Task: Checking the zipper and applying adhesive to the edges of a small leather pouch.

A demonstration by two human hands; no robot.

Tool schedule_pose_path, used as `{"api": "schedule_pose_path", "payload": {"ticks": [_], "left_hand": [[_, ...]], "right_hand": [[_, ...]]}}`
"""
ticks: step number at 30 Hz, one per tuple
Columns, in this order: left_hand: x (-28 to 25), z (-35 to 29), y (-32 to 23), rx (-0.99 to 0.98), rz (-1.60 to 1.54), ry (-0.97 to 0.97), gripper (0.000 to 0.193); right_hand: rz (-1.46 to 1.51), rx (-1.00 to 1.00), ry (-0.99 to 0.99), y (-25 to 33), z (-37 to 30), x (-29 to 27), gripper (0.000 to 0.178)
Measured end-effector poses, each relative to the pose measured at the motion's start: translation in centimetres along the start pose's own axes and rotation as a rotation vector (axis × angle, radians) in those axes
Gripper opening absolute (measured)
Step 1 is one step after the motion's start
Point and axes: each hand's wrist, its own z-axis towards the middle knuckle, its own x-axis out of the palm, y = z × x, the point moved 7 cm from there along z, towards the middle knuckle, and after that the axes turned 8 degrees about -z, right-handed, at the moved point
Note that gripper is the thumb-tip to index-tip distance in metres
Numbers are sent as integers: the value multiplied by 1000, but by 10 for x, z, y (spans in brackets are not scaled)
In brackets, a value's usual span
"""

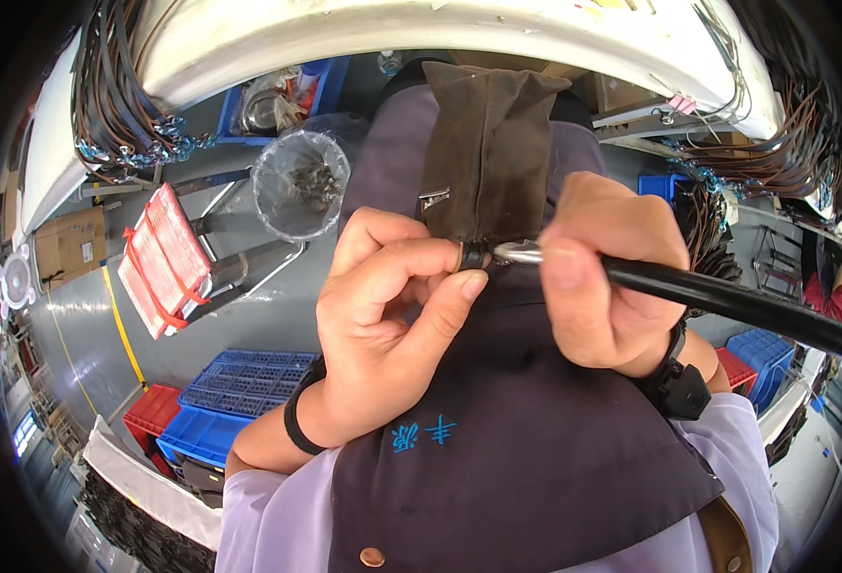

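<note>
A dark brown fabric pouch (pixel 497 143) lies across my lap, its near end between my hands. Left of its seam, a small silvery metal piece (pixel 431 201) shows near that end. The thumb and index finger of my left hand (pixel 373 325) pinch a short black strap piece (pixel 475 259) at the pouch's near end. In my closed right hand (pixel 602 277) is a long black-handled tool (pixel 726 296). Its pale metal tip (pixel 519 252) meets or nearly meets the strap piece; the exact contact is too small to tell.
Ahead runs a white worktable (pixel 421 33), with bundles of dark straps (pixel 120 86) hanging at its left and more (pixel 774 158) at its right. On the left stand a plastic-lined bin (pixel 297 181), a red-wrapped seat (pixel 161 263) and blue crates (pixel 249 377).
</note>
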Motion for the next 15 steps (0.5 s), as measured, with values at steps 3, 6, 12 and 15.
{"api": "schedule_pose_path", "payload": {"ticks": [3,6,12,15], "left_hand": [[1,-2,2,-19,-28,-1,11],[1,-3,4,-58,-23,27,11],[-1,-1,0,-30,-68,7,12],[-4,-3,3,-68,-21,22,12]], "right_hand": [[-37,-107,5,3,5,12,7],[-126,-67,-10,3,2,9,7],[-78,-75,15,10,8,6,7],[-145,52,20,-5,1,6,5]]}}
